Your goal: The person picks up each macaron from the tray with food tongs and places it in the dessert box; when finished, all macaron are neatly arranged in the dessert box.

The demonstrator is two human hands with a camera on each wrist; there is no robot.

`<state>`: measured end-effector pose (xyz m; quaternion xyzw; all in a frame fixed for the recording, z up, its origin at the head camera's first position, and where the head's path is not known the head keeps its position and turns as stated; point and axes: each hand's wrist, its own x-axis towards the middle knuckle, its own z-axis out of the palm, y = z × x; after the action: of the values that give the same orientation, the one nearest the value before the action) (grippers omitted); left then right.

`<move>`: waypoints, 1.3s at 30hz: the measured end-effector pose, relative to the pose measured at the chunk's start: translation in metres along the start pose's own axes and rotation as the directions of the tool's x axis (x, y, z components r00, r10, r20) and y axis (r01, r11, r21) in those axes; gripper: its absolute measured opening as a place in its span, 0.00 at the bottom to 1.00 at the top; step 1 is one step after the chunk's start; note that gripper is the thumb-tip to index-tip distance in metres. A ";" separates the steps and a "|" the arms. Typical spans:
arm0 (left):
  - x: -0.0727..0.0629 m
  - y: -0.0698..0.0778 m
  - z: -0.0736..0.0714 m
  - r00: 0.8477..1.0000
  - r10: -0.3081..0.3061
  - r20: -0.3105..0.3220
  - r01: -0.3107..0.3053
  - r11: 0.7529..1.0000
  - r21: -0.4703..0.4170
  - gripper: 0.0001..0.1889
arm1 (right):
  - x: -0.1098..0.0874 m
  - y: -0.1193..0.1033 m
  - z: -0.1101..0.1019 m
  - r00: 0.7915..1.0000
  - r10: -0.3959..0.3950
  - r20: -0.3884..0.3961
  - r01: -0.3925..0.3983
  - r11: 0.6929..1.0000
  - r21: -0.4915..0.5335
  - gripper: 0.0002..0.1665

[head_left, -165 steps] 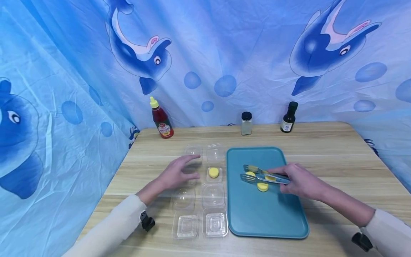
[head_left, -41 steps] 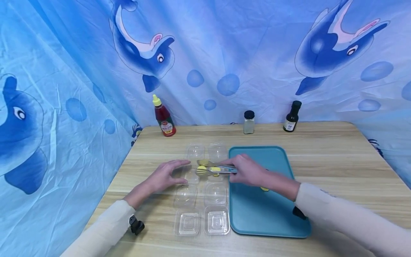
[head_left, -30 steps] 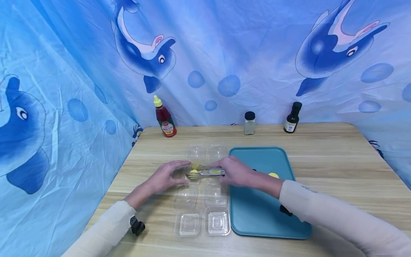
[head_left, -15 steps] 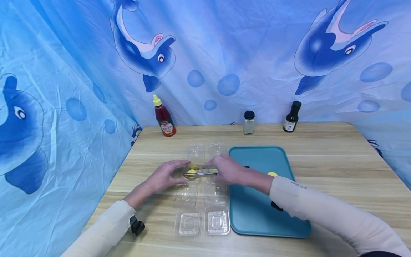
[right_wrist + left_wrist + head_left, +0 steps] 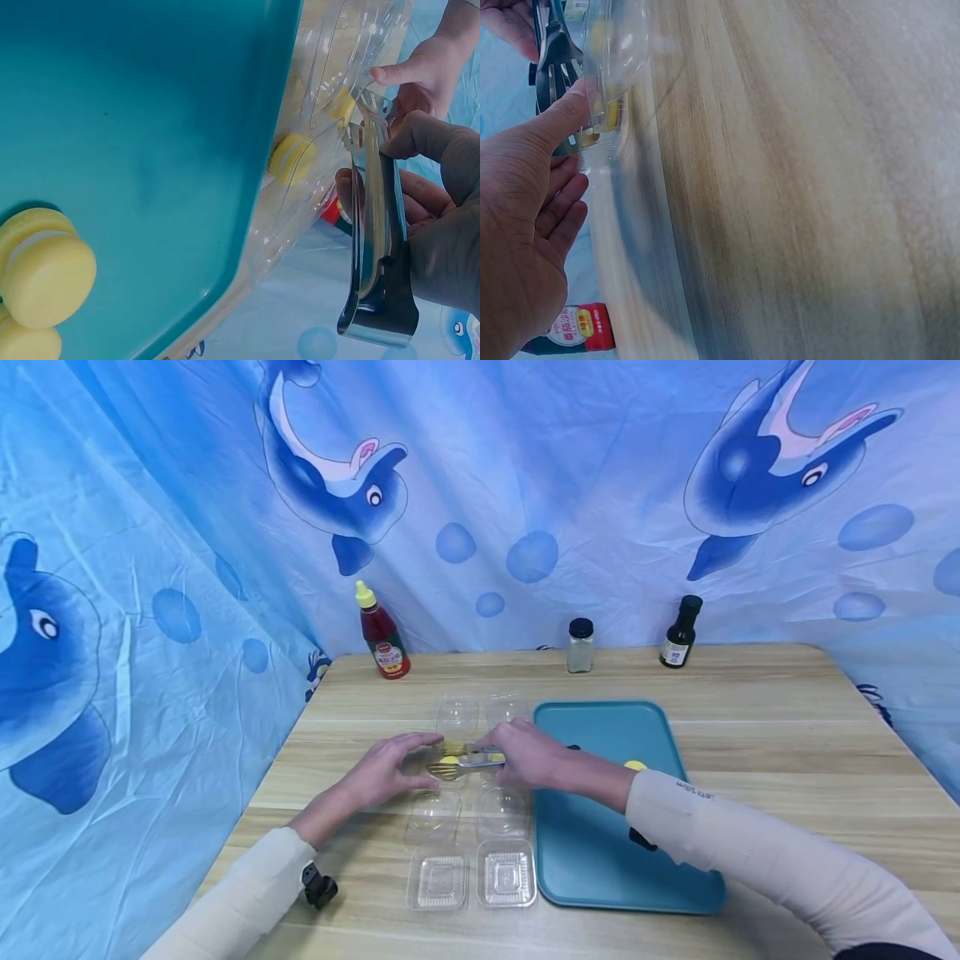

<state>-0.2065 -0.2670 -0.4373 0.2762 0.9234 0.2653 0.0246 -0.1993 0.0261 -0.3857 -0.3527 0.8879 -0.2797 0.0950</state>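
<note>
My right hand [image 5: 528, 756] holds metal tongs [image 5: 382, 247], gripped along their arms, with the tips over a clear plastic container left of the tray. A yellow macaron [image 5: 448, 762] lies in that container between the tong tips; whether the tips still touch it I cannot tell. My left hand [image 5: 382, 772] is at the container's left side, thumb and fingers apart around its edge, the thumb against or very near the plastic in the left wrist view. A second macaron [image 5: 292, 159] sits in the neighbouring container, partly hidden by the right hand in the head view.
A teal tray [image 5: 630, 893] lies to the right, with yellow macarons [image 5: 49, 281] on it. Nearer me stand two more clear containers [image 5: 507, 874], lids folded back. A ketchup bottle [image 5: 386, 643], a small jar [image 5: 580, 647] and a dark bottle [image 5: 679, 633] line the table's back.
My right hand has carried a macaron with the tongs from the tray leftward into the left container. The left hand shifted slightly, then stayed. In the last half second almost nothing moved.
</note>
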 end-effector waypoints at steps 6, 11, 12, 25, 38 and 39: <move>0.001 0.000 -0.001 1.000 0.004 -0.005 -0.004 1.000 0.007 0.42 | -0.002 0.001 -0.005 1.000 -0.004 0.013 0.003 1.000 0.029 0.40; 0.001 0.000 0.000 0.999 0.029 -0.017 -0.029 0.999 0.019 0.41 | -0.012 0.008 -0.014 0.999 -0.032 0.010 0.031 0.997 0.072 0.41; 0.001 0.000 0.000 0.999 0.032 -0.017 -0.032 0.999 0.021 0.41 | -0.015 0.009 -0.016 0.999 -0.043 -0.001 0.043 0.997 0.068 0.40; 0.000 0.002 -0.002 1.000 0.019 -0.016 -0.019 1.000 0.011 0.41 | -0.051 0.034 -0.039 0.998 -0.033 -0.057 0.037 0.996 0.076 0.37; 0.000 0.003 0.000 1.000 0.007 -0.018 -0.007 1.000 0.005 0.41 | -0.117 0.065 -0.070 0.985 0.103 -0.137 -0.090 0.991 0.094 0.34; 0.000 0.003 0.000 1.000 0.010 -0.020 -0.010 1.000 0.006 0.41 | -0.122 0.069 -0.072 0.982 0.126 -0.140 -0.115 0.990 0.087 0.34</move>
<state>-0.2049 -0.2652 -0.4362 0.2781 0.9230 0.2655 0.0130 -0.1755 0.1812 -0.3691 -0.2730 0.9006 -0.3328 0.0605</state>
